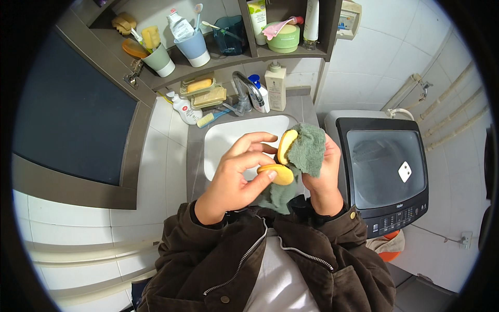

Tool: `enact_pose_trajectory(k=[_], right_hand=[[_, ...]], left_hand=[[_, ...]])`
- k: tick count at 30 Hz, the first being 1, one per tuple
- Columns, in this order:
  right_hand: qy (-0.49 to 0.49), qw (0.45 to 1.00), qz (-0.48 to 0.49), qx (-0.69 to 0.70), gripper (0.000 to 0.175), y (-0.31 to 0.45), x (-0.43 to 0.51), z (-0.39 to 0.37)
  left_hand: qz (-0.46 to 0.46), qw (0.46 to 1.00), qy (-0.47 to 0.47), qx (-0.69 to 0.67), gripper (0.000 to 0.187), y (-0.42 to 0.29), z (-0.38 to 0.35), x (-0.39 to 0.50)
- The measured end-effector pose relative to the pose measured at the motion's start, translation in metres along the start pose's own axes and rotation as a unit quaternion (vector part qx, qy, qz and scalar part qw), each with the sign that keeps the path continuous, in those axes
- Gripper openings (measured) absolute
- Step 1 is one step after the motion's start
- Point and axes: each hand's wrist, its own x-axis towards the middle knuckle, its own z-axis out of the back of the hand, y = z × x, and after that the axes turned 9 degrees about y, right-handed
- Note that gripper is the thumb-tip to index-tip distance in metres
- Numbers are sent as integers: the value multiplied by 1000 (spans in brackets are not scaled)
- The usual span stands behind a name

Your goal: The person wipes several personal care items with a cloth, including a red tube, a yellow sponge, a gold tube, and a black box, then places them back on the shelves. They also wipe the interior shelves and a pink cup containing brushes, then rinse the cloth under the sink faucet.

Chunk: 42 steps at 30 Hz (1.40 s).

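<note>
In front of the white sink basin, my left hand pinches a round yellow disc, which looks like a lid or a sponge, between thumb and fingers. My right hand grips a green cloth, partly hidden behind it. A second yellow round piece stands on edge against the cloth, just above the first disc. More of the green cloth hangs below the disc. Whether the two yellow pieces are joined, I cannot tell.
A chrome faucet, soap dishes, a blue brush and bottles line the sink's back edge. An open cabinet shelf with cups and tubes overhangs them. A washing machine stands right; a dark-panelled cabinet door is left.
</note>
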Motion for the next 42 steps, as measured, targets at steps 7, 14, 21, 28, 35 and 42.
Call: enact_pose_trajectory(k=[7,14,21,28,35,42], right_hand=[[10,984,86,-156,23,-4,-6,-6],[-2,996,65,-59,16,-8,-4,2],[-6,989,102,-105,16,15,6,2],[89,968,-1,-237,18,19,3,-19],[-70,996,-23,51,16,11,24,0],[119,974,31,-188,21,18,7,-10]], left_hand=[[-18,995,-30,93,9,-9,-13,-4],[64,994,-81,37,10,4,-10,-6],[49,996,-69,-17,10,7,-10,-5],[-24,988,-36,150,12,-4,-11,-2],[-28,993,-70,91,11,1,-8,-3],[-26,993,-45,106,12,5,-4,-1]])
